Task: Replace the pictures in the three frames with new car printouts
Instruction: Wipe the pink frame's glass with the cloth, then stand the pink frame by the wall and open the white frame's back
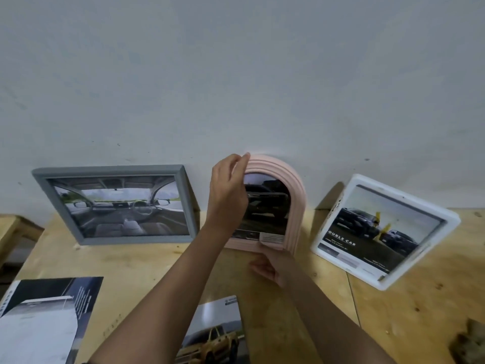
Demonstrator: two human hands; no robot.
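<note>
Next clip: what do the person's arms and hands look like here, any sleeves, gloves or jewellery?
Two bare hands, the left hand and the right hand, on bare forearms. No gloves, rings, bracelets or watch show. No sleeve is plainly visible on the stretch of either arm in view.

White frame (452, 219), car printout (378, 232): white capitals read "OUBLE CAB"; the finer print below is illegible.

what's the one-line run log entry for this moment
left hand pinches top of pink arched frame | right hand holds its bottom edge | grey frame, white frame untouched
</note>
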